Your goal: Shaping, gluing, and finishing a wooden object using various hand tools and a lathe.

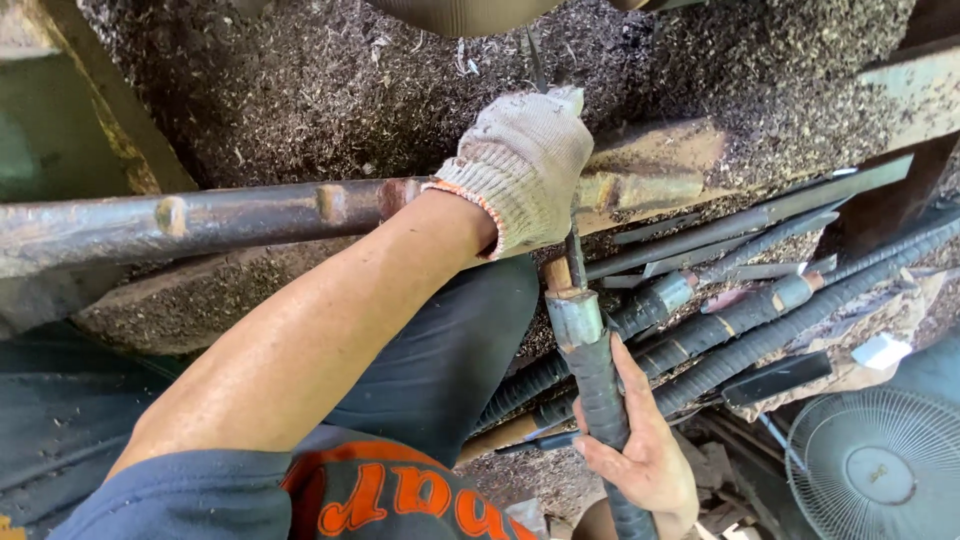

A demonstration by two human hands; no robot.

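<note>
My left hand point(520, 160) wears a knit work glove and is closed around a thin dark metal rod point(575, 247). The rod pokes out above the glove and runs down below it into the top of a handle. The handle point(600, 385) is wrapped in black tape, with a grey metal collar point(574, 316) and a bit of wood showing at its upper end. My bare right hand point(645, 455) grips this handle from below, with the thumb lying along it. The glove rests against a rusty round bar point(200, 222).
Fine shavings point(330, 90) cover the surface behind the bar. Several more black-wrapped handles point(760, 320) and flat metal strips point(760, 215) lie at the right. A fan grille point(875, 465) sits at the lower right, a green machine frame point(50, 140) at the left.
</note>
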